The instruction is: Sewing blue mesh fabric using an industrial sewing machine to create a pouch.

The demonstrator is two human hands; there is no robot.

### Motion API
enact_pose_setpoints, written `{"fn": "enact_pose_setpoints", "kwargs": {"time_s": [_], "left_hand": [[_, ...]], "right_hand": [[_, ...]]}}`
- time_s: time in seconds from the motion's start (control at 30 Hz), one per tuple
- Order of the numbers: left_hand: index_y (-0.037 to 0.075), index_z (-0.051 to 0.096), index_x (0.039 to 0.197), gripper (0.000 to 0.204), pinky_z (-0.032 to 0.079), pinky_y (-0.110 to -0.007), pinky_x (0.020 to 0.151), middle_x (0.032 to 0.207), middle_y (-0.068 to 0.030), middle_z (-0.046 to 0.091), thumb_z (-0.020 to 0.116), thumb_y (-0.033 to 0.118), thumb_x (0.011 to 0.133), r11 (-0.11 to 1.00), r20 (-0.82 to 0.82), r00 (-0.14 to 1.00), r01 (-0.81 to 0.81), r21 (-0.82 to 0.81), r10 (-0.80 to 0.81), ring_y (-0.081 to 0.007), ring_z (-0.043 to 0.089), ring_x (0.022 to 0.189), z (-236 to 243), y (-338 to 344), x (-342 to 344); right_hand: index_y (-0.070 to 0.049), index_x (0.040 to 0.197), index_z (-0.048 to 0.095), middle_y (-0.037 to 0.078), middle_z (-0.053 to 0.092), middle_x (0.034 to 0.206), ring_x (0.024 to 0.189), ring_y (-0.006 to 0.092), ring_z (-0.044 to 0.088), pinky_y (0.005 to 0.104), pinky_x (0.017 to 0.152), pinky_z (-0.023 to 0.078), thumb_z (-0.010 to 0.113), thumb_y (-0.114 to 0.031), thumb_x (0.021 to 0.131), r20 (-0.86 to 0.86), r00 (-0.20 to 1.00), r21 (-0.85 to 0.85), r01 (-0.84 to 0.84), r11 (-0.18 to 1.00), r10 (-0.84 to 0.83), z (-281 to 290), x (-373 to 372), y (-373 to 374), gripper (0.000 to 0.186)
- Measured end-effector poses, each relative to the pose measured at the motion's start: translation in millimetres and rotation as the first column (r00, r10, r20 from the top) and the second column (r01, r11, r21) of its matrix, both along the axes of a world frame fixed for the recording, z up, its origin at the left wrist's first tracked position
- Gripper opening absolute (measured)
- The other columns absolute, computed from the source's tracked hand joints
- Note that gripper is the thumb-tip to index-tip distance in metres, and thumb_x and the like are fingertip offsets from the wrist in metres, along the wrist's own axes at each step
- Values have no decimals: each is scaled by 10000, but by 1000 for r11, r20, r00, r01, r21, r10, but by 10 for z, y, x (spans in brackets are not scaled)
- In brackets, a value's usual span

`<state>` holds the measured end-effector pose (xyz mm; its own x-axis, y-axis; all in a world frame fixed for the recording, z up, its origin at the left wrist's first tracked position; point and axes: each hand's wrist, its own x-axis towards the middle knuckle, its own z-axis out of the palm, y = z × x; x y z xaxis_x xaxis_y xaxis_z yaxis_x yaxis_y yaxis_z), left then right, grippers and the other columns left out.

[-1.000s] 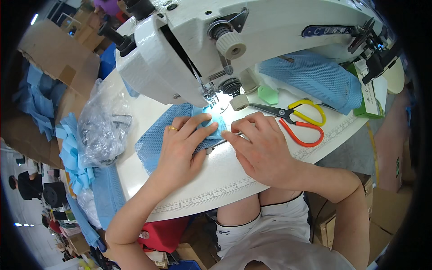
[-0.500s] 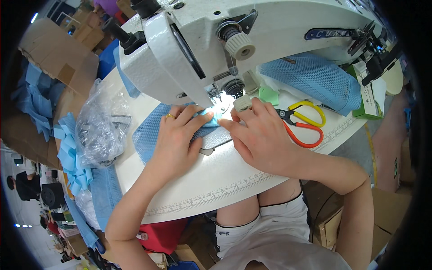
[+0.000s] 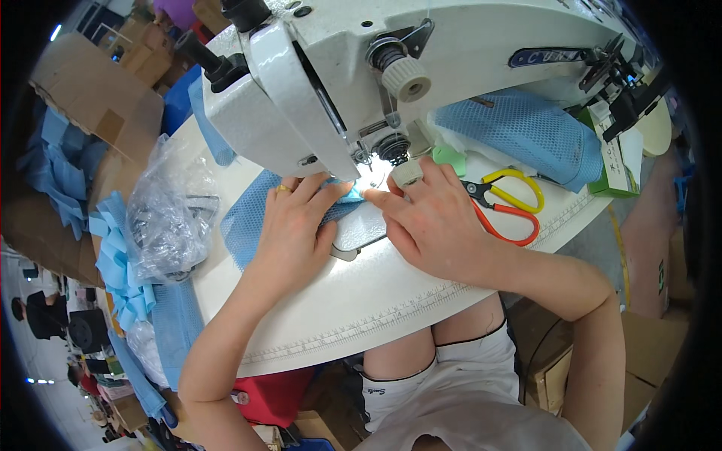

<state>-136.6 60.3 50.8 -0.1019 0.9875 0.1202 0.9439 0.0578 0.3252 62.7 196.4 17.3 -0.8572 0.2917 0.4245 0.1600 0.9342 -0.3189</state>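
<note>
A white sewing machine (image 3: 278,98) stands over the work, its lamp glaring around the needle. Just left of the needle, my left hand (image 3: 293,229) is closed with its fingertips pressed on a blue mesh fabric piece (image 3: 247,222) and a lighter blue strip (image 3: 352,194). My right hand (image 3: 440,222) is curled on the other side, its index fingertip at the strip's edge by the needle. A small beige block (image 3: 407,174) sits against its fingers; whether they grip it is unclear. The glare hides the stitching spot.
Scissors (image 3: 502,204) with red and yellow handles lie right of my right hand. Behind them rests more blue mesh (image 3: 526,135) near a green box (image 3: 613,177). At left are a clear plastic bag (image 3: 169,218), blue strips (image 3: 124,263) and a cardboard box (image 3: 105,98).
Both hands have shifted slightly toward the machine, and less of the light blue strip shows between the fingertips. The scissors and surrounding things stay put.
</note>
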Motion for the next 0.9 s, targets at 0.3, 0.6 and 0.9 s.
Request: {"fn": "enact_pose_setpoints", "kwargs": {"time_s": [0.3, 0.6, 0.9], "left_hand": [[98, 678, 1393, 564, 434, -429, 1016, 1341, -136, 650, 643, -19, 842, 999, -50, 998, -34, 5, 34, -367, 573, 1116, -37, 34, -26], [88, 677, 1378, 561, 434, -439, 1012, 1313, -147, 659, 641, -25, 830, 999, -53, 998, -32, 43, 34, -376, 585, 1106, -61, 54, -16], [44, 689, 1364, 592, 458, -447, 1030, 1388, -143, 649, 658, -21, 777, 998, -73, 997, -32, 56, 36, -363, 570, 1203, -15, -224, -50]], "right_hand": [[-98, 1368, 702, 132, 704, 891, 1070, 403, 580, 490, 908, 449, 690, -107, 910, -80, 997, 11, 8, 1000, -7, -65, -55, 37, 458], [-92, 1410, 674, 143, 677, 892, 1096, 403, 573, 502, 942, 448, 700, -123, 917, -31, 999, 33, 16, 999, -15, -54, -17, 30, 495], [-86, 1309, 686, 154, 665, 1077, 1136, 379, 570, 497, 977, 453, 703, -134, 927, -83, 996, 26, 20, 999, -18, -59, 25, 16, 385]]}}
